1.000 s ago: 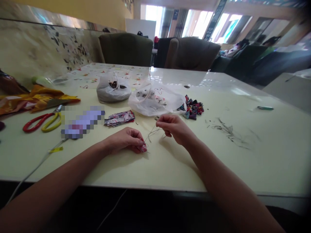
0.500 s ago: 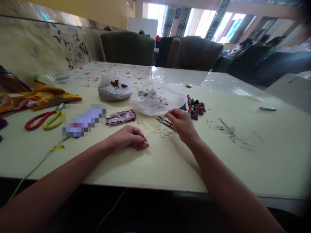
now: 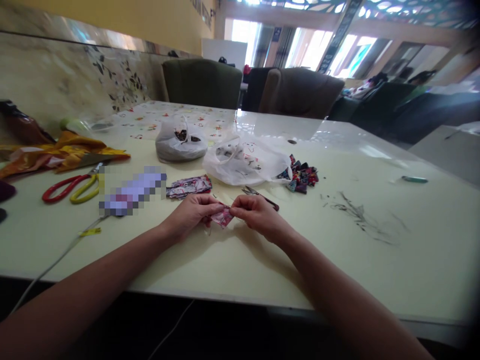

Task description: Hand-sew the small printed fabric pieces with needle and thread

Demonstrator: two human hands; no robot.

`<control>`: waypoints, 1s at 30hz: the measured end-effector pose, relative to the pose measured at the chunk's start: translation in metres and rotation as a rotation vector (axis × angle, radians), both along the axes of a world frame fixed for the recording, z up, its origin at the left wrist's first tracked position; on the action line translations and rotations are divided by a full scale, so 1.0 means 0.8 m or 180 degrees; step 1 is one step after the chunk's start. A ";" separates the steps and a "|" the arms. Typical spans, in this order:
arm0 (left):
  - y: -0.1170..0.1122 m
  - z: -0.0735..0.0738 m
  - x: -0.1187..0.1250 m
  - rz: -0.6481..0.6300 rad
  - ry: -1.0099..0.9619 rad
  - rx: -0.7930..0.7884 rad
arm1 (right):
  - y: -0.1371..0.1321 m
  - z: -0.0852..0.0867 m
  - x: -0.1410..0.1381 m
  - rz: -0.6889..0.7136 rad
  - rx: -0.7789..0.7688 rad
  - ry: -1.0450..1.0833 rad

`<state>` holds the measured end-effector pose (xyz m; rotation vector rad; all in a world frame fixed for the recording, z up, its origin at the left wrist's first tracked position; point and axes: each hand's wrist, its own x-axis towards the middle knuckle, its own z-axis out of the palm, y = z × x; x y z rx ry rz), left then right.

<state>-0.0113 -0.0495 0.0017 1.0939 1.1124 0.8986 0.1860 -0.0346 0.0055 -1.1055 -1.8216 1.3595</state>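
Between thumb and fingers, my left hand [image 3: 193, 215] grips a small pink-and-red patterned piece of fabric [image 3: 222, 218] just above the table. My right hand [image 3: 257, 214] is closed in a pinch at the upper right edge of that fabric, its fingertips close to the left ones. Anything thinner between the right fingertips, such as a needle, is too small to make out. Just beyond the right hand lie small dark-handled thread snips [image 3: 262, 196], partly hidden by it. A stack of similar patterned fabric strips [image 3: 189, 186] lies behind the left hand.
White plastic bags [image 3: 247, 162] [image 3: 180, 142] stand at mid-table, with dark gathered fabric pieces [image 3: 302, 172] beside one. Red-and-yellow-handled scissors [image 3: 71, 187], a blurred-out device with a cable [image 3: 131, 192] and orange cloth [image 3: 71, 150] lie left. Thread scraps [image 3: 356, 215] and a green tube [image 3: 414, 179] lie right.
My right hand has come left and down from above the snips to the fabric, and the drawn-out thread no longer shows. The fabric is turned, with more of it exposed. The view has shifted slightly.
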 end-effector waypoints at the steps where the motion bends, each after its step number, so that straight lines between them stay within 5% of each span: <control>1: 0.001 -0.001 -0.001 0.0045 -0.0014 0.0016 | 0.000 0.000 0.000 -0.0049 0.0109 -0.0027; 11: 0.004 -0.002 -0.002 0.0393 -0.0052 0.0275 | -0.012 0.008 -0.005 -0.0542 0.1707 -0.0511; 30: 0.001 0.000 0.000 0.0317 0.0014 0.0317 | -0.014 0.006 -0.009 -0.0614 0.1873 -0.0587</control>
